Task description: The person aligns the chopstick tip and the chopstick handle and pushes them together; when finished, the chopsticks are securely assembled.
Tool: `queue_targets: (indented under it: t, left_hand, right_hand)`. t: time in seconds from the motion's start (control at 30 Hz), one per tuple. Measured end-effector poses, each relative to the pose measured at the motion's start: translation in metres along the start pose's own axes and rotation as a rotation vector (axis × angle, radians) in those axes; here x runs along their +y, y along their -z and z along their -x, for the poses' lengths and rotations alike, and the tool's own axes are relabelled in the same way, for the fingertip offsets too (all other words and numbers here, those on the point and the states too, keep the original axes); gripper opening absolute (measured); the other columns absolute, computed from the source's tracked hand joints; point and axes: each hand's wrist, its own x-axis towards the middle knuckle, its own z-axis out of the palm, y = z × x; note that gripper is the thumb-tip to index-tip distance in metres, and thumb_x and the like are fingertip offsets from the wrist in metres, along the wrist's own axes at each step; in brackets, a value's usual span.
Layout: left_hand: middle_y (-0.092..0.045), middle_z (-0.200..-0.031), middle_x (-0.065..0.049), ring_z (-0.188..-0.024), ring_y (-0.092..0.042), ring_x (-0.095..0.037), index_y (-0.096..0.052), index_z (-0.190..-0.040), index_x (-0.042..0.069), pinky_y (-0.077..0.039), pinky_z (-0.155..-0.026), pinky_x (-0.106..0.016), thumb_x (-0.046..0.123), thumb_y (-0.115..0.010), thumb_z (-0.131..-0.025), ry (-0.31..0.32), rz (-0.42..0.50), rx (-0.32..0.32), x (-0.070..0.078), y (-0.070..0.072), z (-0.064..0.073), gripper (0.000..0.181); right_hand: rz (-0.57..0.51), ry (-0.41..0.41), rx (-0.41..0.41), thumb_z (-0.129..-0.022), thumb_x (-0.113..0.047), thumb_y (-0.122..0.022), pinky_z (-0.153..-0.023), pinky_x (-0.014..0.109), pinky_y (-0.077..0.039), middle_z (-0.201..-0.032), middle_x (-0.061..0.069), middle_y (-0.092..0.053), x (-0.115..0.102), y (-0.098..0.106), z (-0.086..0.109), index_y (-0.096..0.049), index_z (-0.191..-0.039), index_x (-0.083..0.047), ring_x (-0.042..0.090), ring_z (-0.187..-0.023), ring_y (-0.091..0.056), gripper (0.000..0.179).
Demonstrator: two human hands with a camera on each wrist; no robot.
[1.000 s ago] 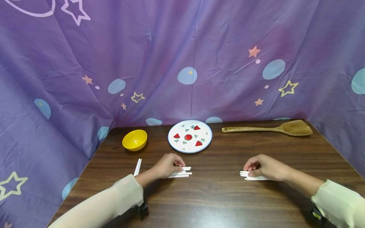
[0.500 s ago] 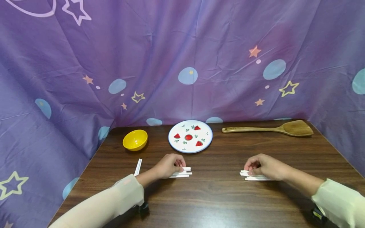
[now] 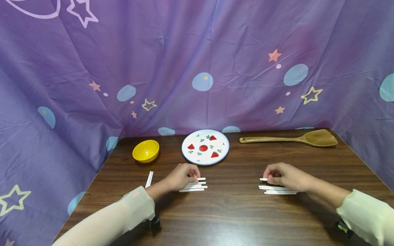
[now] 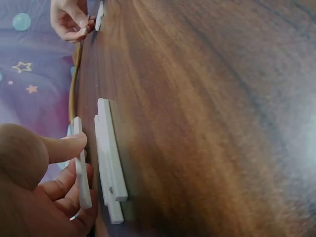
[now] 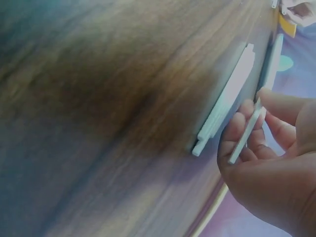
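My left hand (image 3: 183, 177) pinches a white stick (image 4: 82, 175) between thumb and fingers, just above the table. Several more white sticks (image 3: 194, 188) lie in a loose row under and in front of that hand. On the other side, my right hand (image 3: 287, 177) pinches another white stick (image 5: 245, 134), with its tip poking out past the thumb in the head view. Close below it lies a second group of white sticks (image 3: 278, 190), side by side on the wood.
White sticks (image 3: 149, 179) lie beside the left forearm. A yellow bowl (image 3: 146, 151), a white plate with watermelon pictures (image 3: 198, 158) and a wooden spatula (image 3: 320, 138) stand along the back of the brown table (image 3: 227, 212). A purple curtain (image 3: 172, 61) hangs behind.
Both hands have moved slightly up and away from the stick groups, each taking one white stick with it. The remaining sticks, bowl, plate and spatula stay put.
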Motion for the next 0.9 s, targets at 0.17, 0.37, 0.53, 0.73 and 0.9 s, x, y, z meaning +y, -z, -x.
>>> queue_targets:
  t: [0.17, 0.37, 0.53, 0.73, 0.9]
  left_hand:
    - [-0.067, -0.079, 0.003, -0.075, -0.059, -0.010, -0.072, -0.089, 0.010, -0.049, -0.072, -0.023, 0.001, -0.077, -0.090, -0.005, 0.015, 0.015, 0.005, 0.004, -0.002, 0.010]
    - [-0.067, -0.082, 0.001, -0.071, -0.062, -0.013, -0.076, -0.101, 0.006, -0.051, -0.065, -0.023, -0.001, -0.073, -0.092, -0.031, 0.058, 0.021, 0.014, 0.007, -0.004, 0.011]
    - [-0.063, -0.089, -0.005, -0.062, -0.065, -0.015, -0.074, -0.109, 0.002, -0.056, -0.053, -0.031, -0.002, -0.069, -0.095, -0.013, 0.171, 0.019, 0.026, 0.009, -0.004, 0.015]
    - [-0.069, -0.099, -0.008, -0.060, -0.061, -0.011, -0.074, -0.109, 0.001, -0.051, -0.054, -0.024, 0.002, -0.069, -0.097, -0.048, 0.179, 0.053, 0.035, 0.012, -0.006, 0.013]
    - [-0.072, -0.094, -0.004, -0.086, -0.062, -0.014, -0.076, -0.105, 0.005, -0.051, -0.075, -0.024, 0.009, -0.071, -0.096, -0.112, 0.108, 0.092, 0.039, 0.012, -0.008, 0.012]
  right_hand:
    - [0.012, -0.013, 0.030, -0.095, -0.005, -0.068, -0.069, 0.024, -0.047, -0.087, -0.004, -0.065, -0.007, 0.000, -0.003, -0.068, -0.097, -0.010, 0.002, -0.078, -0.056, 0.006]
    - [-0.044, 0.030, 0.050, -0.096, -0.001, -0.066, -0.068, 0.024, -0.050, -0.086, 0.001, -0.070, -0.015, 0.000, -0.008, -0.066, -0.099, -0.005, 0.005, -0.078, -0.062, 0.005]
    - [-0.083, 0.054, 0.056, -0.098, -0.002, -0.063, -0.063, 0.024, -0.051, -0.084, 0.004, -0.072, -0.026, -0.001, -0.013, -0.065, -0.100, -0.005, 0.011, -0.074, -0.064, 0.004]
    - [-0.081, 0.022, 0.055, -0.098, -0.005, -0.064, -0.059, 0.026, -0.051, -0.084, 0.006, -0.070, -0.042, -0.001, -0.019, -0.066, -0.102, -0.007, 0.014, -0.072, -0.064, 0.005]
    - [-0.052, 0.042, 0.080, -0.094, -0.003, -0.067, -0.070, 0.026, -0.054, -0.085, 0.001, -0.070, -0.054, -0.003, -0.026, -0.068, -0.100, -0.011, 0.009, -0.078, -0.065, 0.011]
